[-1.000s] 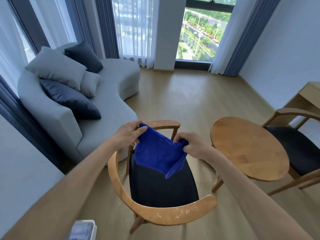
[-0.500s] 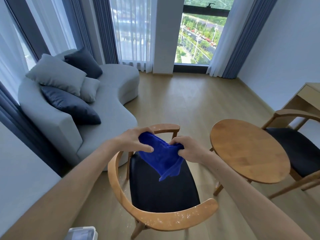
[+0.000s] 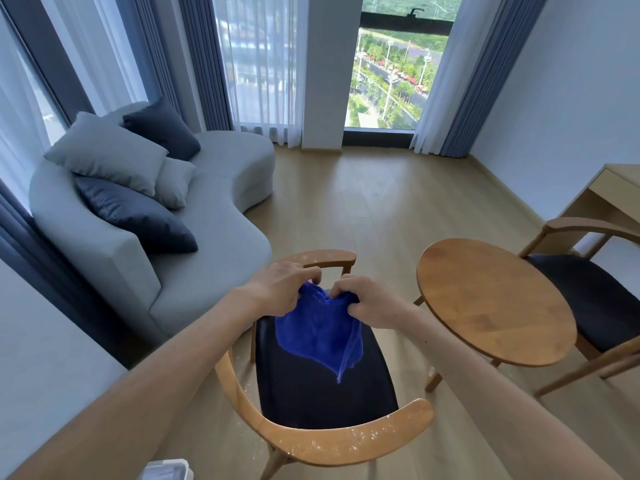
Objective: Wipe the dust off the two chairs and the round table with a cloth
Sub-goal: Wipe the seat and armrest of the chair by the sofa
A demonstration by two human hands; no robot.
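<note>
Head view: both hands are raised together over the near chair (image 3: 311, 441), and between them they hold the cloth (image 3: 317, 336). The left hand (image 3: 280, 289) has its fingers curled over the cloth's upper left edge; the right hand (image 3: 369, 299) grips the upper right edge with fingers and thumb closed on the fabric. The two hands are close, nearly touching at the knuckles. The cloth is blue, bunched at the top and hanging down to a point above the chair's black seat (image 3: 325, 396); it is apart from the seat.

The near chair's curved wooden rail wraps from the far end, behind the left hand, round the left side to the near edge. White dust specks lie on the rail's near stretch and on its far end. Its right side is open toward the table (image 3: 495, 303).

The table is round and wooden, just right of the near chair, with a narrow gap of floor (image 3: 398, 209) between them. The second chair (image 3: 595, 299) stands against the table's far right edge, its black seat partly tucked under the tabletop, its rail running out of frame.

A grey sofa (image 3: 214, 244) with pillows (image 3: 110, 157) stands left of the near chair, its front edge close to the chair's left side. A white container (image 3: 166, 471) shows at the bottom edge, by the left forearm; what is inside cannot be told. Bare wooden floor runs from the chairs to the window (image 3: 388, 74) and curtains (image 3: 453, 77). A desk (image 3: 609, 188) stands by the right wall, behind the second chair.
</note>
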